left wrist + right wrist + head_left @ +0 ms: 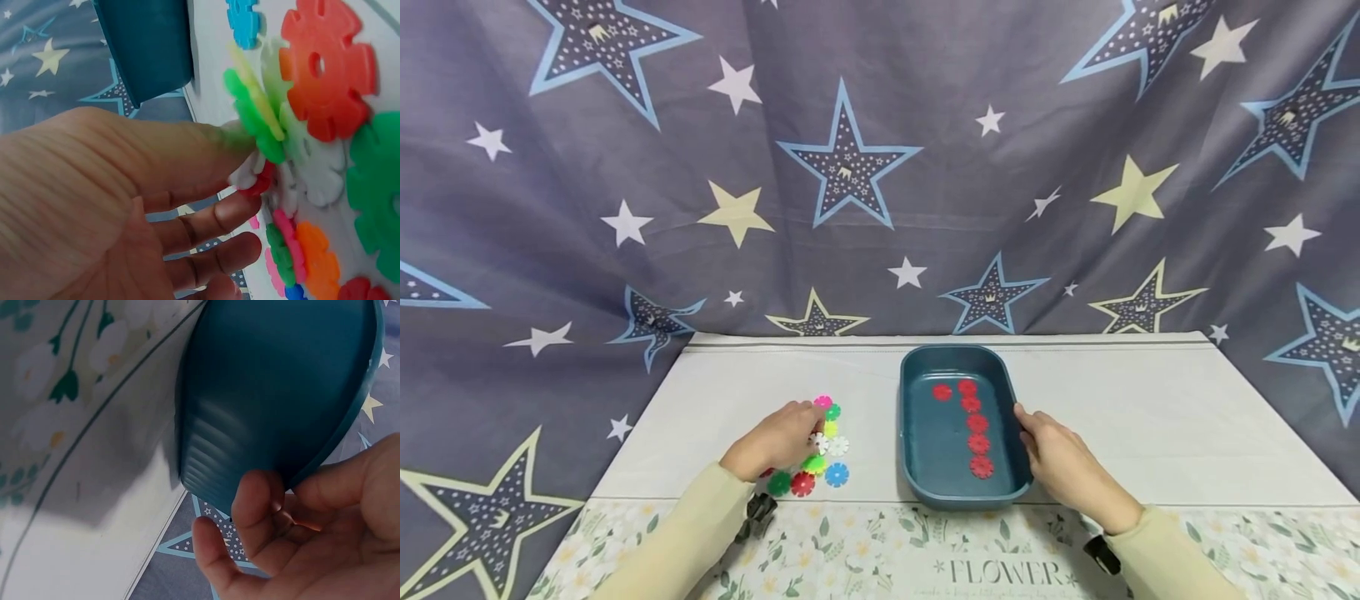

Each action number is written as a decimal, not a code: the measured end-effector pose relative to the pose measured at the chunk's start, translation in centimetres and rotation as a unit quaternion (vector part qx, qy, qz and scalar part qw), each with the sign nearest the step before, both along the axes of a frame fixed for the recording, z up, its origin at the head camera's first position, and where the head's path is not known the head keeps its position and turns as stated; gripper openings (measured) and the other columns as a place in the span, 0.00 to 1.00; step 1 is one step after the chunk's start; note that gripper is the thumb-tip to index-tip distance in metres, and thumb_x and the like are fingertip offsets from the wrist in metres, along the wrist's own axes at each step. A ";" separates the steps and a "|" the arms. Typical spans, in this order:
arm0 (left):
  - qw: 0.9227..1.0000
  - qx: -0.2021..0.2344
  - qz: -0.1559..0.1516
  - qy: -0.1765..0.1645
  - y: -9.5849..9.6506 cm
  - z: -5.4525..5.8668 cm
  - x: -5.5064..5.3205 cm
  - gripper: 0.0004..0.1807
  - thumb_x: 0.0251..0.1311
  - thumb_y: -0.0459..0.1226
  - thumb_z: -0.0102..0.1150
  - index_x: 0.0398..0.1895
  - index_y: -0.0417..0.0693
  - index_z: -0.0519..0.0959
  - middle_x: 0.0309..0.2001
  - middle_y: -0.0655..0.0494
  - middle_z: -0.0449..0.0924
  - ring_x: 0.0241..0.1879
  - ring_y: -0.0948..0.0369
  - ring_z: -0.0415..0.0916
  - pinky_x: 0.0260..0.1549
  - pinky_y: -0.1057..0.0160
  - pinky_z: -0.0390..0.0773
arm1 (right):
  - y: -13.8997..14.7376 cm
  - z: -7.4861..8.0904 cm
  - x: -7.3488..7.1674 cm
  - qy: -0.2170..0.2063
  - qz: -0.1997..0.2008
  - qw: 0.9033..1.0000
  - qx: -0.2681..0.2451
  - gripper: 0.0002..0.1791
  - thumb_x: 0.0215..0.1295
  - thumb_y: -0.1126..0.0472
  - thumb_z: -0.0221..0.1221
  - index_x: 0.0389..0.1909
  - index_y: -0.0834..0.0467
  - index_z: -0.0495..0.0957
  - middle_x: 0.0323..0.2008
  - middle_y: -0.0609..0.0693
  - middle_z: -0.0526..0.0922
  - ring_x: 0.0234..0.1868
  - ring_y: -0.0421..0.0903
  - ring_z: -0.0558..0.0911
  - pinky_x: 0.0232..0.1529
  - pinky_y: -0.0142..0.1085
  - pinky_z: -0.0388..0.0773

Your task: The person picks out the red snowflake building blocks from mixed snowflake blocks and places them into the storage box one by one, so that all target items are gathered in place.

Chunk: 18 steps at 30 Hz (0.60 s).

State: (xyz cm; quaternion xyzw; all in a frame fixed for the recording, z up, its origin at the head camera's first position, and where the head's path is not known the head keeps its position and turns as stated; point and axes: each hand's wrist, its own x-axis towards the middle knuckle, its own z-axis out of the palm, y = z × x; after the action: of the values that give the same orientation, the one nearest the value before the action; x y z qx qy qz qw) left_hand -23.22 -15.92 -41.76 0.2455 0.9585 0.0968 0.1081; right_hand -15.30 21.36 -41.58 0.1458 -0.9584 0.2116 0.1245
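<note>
My left hand reaches down into a loose pile of flower-shaped plastic discs. In the left wrist view its thumb presses against a tilted green disc. A small red disc and white discs lie right at the fingertips; I cannot tell whether any is pinched. My right hand grips the right rim of a dark teal tray, its bent fingers against the outer wall. Inside the tray lie several red discs, most of them in a row along the right side.
Around the left hand are a blue disc, a larger red disc, a dark green disc and a pink disc. A white cloth with a floral front strip covers the table. Behind it hangs a star-patterned curtain.
</note>
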 end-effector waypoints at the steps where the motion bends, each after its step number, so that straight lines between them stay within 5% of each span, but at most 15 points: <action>1: 1.000 0.003 0.002 -0.001 0.1 0.0 0.1 0.08 0.55 0.31 0.64 0.32 0.49 0.73 0.29 0.58 0.68 0.33 0.57 0.64 0.36 0.56 0.67 | 0.0 0.0 0.0 0.000 0.000 1.000 0.000 0.22 0.61 0.72 0.57 0.57 0.73 0.71 0.26 0.50 0.74 0.23 0.40 0.67 0.25 0.37 0.67; 18: 0.999 0.013 0.036 -0.005 0.1 -0.2 0.5 0.11 0.52 0.31 0.66 0.28 0.48 0.71 0.25 0.59 0.68 0.28 0.59 0.65 0.32 0.58 0.69 | -0.1 -0.1 0.1 0.002 -0.001 1.000 0.000 0.22 0.62 0.72 0.57 0.58 0.72 0.71 0.26 0.50 0.72 0.21 0.40 0.66 0.23 0.36 0.66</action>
State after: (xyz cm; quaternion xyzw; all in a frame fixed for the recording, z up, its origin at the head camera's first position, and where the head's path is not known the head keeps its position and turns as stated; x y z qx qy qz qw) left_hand -22.69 -15.80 -41.95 0.2118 0.9648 0.1140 0.1065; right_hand -15.24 21.31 -41.73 0.1449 -0.9584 0.2108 0.1263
